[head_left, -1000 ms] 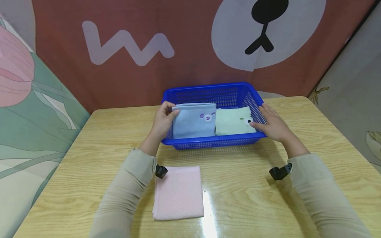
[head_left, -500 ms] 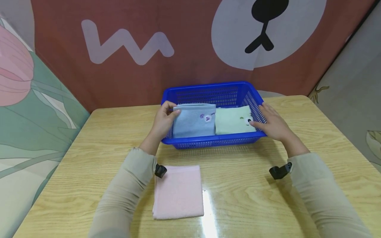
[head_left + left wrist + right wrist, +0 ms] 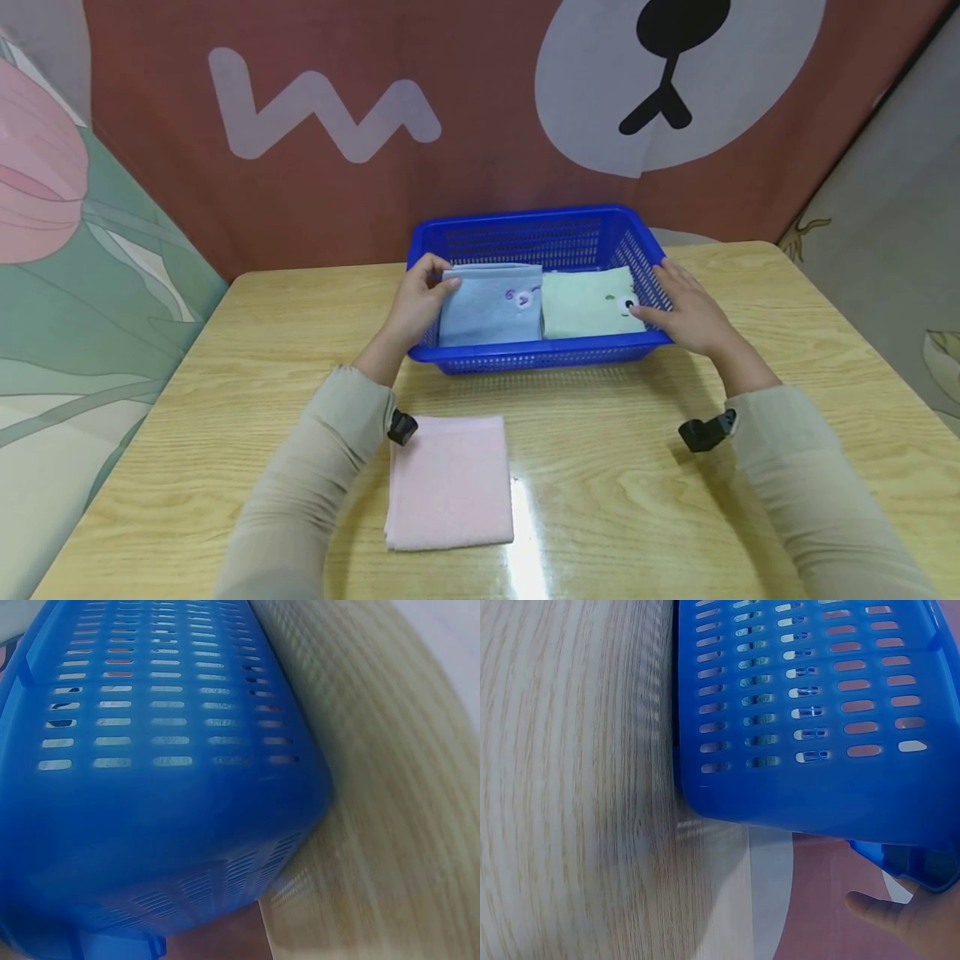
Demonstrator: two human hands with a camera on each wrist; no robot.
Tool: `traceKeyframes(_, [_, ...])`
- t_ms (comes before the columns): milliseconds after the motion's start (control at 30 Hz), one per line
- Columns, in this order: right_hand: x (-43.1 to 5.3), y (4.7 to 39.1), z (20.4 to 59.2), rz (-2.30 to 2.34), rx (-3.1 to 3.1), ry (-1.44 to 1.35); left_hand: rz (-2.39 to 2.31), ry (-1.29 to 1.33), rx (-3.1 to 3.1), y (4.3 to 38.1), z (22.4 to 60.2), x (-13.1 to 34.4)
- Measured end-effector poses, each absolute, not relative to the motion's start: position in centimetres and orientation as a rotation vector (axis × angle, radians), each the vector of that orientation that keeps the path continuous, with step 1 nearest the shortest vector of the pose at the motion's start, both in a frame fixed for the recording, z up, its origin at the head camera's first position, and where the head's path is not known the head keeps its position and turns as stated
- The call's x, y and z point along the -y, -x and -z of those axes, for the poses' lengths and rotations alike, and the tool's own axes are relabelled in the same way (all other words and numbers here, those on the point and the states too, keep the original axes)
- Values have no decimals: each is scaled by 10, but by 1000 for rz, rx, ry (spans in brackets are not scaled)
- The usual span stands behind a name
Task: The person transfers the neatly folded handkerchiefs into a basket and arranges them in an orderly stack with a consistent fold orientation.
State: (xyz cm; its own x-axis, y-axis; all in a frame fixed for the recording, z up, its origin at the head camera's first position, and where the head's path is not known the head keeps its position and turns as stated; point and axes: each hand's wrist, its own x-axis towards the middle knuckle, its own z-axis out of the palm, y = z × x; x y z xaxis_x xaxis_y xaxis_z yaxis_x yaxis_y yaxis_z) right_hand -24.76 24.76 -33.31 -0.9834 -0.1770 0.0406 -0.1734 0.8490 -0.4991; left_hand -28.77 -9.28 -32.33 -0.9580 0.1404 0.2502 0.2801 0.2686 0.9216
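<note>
Toward the back of the table stands a blue plastic basket [image 3: 525, 357] with slotted walls. In its left half lies a folded blue face towel [image 3: 480, 312] with a purple embroidered face; my left hand [image 3: 415, 302] pinches its upper left corner. A folded pale green towel [image 3: 585, 304] fills the right half. My right hand [image 3: 697, 317] rests on the basket's right rim, fingers straight, its thumb reaching inside over the green towel. The left wrist view shows the basket's outer wall [image 3: 165, 817], not the hand. In the right wrist view some fingers [image 3: 881, 909] show below the rim.
A folded pink towel [image 3: 450, 487] lies on the wooden table [image 3: 600, 500] in front of the basket, partly behind my left wrist camera [image 3: 402, 427]. A brown printed cloth [image 3: 315, 217] hangs right behind the basket.
My left hand has shifted slightly to the right, and the blue towel's left edge has moved inward with it. The right hand and the pink towel have stayed put.
</note>
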Motion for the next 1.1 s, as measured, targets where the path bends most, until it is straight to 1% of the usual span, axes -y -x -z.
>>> traceKeyframes(400, [-248, 248, 333, 813, -3013, 285, 1591, 388, 2562, 296, 321, 92])
traceKeyframes(1100, [-248, 248, 333, 802, -3008, 282, 1346, 446, 2765, 313, 323, 86])
